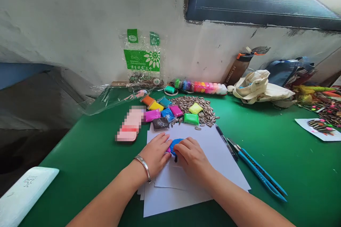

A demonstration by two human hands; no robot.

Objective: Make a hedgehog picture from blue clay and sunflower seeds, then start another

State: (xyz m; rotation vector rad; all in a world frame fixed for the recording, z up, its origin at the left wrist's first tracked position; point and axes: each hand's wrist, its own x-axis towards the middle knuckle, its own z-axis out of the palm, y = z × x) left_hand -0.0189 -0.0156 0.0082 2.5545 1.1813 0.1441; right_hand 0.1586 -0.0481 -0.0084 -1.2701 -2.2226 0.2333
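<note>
Blue clay [175,144], here we are, lying on the white paper [186,198] between both hands! It looks light and soft, probably a little tacky, easily dented; the outer edges, under flat finger pads, seem the place to hold it. A bright, flattish patch, partly covered, with a magenta bit [168,150] at nine o'clock and a dark bit [176,159] at six.

Left hand [156,154]: fingers loosely extended, slightly parted, steadying the clay's left side, gripping nothing visible. Right hand [193,156]: fingers curled over the right side, touching; whether they pinch, I cannot tell. Out at one o'clock, striped seeds [209,111]; at three, a black pen [226,142].
</note>
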